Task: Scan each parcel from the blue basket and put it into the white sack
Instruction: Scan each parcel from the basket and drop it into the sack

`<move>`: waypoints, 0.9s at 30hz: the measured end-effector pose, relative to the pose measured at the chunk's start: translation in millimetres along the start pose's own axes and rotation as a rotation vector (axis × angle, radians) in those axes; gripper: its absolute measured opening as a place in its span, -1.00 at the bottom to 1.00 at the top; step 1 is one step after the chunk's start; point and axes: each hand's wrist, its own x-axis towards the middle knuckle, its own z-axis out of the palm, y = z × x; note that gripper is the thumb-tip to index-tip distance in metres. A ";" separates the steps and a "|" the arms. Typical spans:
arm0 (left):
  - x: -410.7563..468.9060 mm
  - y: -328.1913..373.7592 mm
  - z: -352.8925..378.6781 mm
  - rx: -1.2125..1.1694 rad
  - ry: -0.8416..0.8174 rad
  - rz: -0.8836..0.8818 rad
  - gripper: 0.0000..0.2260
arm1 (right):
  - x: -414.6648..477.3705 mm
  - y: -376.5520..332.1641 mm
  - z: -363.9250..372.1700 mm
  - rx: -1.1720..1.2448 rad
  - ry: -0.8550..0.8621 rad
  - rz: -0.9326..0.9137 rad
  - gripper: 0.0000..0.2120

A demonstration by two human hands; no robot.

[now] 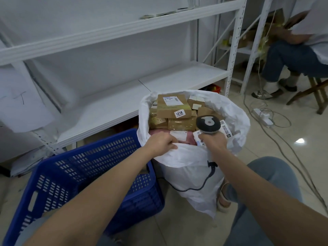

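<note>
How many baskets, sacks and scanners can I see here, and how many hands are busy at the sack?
blue basket: 1
white sack: 1
scanner: 1
hands: 2, left hand and right hand
Total: 5

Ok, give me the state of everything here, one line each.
white sack: open, nearly full of parcels.
blue basket: on the floor beside the sack.
scanner: held over the sack mouth.
left hand: grips the sack's near rim.
right hand: grips the scanner's handle.
top parcel: lying flat, labels up.

White shelving (177, 77) behind; power strip (262, 116) on floor; person (292, 55) seated.
</note>
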 end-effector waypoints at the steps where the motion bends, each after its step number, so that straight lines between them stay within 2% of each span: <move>1: -0.6 0.5 -1.9 -0.018 0.027 0.017 -0.80 | -1.4 -2.3 0.9 0.001 -0.009 -0.006 -0.82; 3: -5.7 -1.8 -1.5 -0.015 0.049 0.047 -0.78 | -1.8 -6.8 3.9 -0.013 -0.029 -0.028 -0.83; 6: -17.5 -11.6 7.7 0.136 -0.138 0.057 -0.78 | -4.7 -7.8 7.0 -0.066 -0.067 -0.015 -0.80; 7: -17.5 -13.8 6.1 0.154 -0.150 0.042 -0.79 | -6.0 -6.9 8.2 -0.070 -0.078 -0.003 -0.76; 10: -4.4 -10.1 -8.6 0.137 -0.037 0.046 -0.81 | -7.7 -3.8 11.1 -0.076 -0.072 0.004 -0.78; 16: -13.0 -22.4 5.3 0.076 -0.171 -0.010 -0.79 | -9.0 -0.6 8.5 -0.030 -0.082 0.049 -0.74; 19: -17.8 -26.2 2.1 -0.072 -0.080 -0.033 -0.82 | -12.3 2.2 7.8 -0.022 -0.092 0.050 -0.70; 21: -23.0 -27.8 -2.9 -0.114 -0.012 -0.069 -0.83 | -15.1 2.3 9.5 -0.011 -0.086 0.049 -0.80; 25: -36.0 -45.2 -9.7 -0.173 0.219 -0.272 -0.83 | -27.3 -10.5 17.3 0.059 -0.151 0.024 -0.93; 27: -48.0 -59.8 -9.6 -0.170 0.261 -0.366 -0.80 | -39.7 -19.7 29.5 0.137 -0.232 0.006 -0.94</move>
